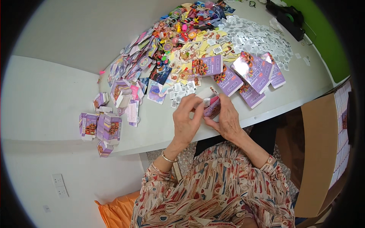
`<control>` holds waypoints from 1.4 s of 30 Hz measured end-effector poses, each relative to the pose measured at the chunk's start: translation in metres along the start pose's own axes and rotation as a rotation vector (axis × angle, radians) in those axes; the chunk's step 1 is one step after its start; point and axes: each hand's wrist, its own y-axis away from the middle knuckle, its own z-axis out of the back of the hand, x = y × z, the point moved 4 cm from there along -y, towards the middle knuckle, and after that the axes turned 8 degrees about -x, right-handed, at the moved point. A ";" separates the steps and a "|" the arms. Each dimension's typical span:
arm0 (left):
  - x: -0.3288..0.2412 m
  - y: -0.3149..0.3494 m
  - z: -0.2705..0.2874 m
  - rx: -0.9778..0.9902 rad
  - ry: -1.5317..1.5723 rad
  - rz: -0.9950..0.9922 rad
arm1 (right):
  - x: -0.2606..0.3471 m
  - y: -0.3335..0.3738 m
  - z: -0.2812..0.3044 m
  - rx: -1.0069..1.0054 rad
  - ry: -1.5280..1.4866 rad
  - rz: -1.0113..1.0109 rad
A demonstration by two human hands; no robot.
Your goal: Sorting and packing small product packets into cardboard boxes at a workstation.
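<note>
Near the table's front edge, a small purple cardboard box [213, 110] is between my two hands, its top open and something pink and white showing at the opening. My right hand [229, 121] is closed around the box's right side, thumb at its lower edge. My left hand [186, 118] is closed at the left side of the opening, its fingertips by a white piece; whether that piece is a flap or a packet I cannot tell. Just beyond the box lies a small group of white packets [182, 92]. Several purple boxes [228, 80] lie to its right.
Small white packets [254, 36], yellow cards [209, 42], colourful trinkets [182, 26] and shiny cards [137, 57] are heaped across the table's far side. Open purple boxes [110, 127] cluster at the left edge. A large carton [317, 152] stands at right, an orange bag [119, 209] below left.
</note>
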 end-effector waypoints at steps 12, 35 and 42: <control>-0.022 -0.016 0.002 0.133 -0.220 -0.081 | -0.005 0.003 0.001 -0.032 -0.026 0.096; 0.033 -0.058 0.022 0.171 0.180 0.137 | 0.004 -0.014 -0.001 0.118 0.076 0.011; 0.176 -0.109 0.067 0.165 -0.457 0.285 | 0.010 -0.016 0.002 0.104 0.087 0.026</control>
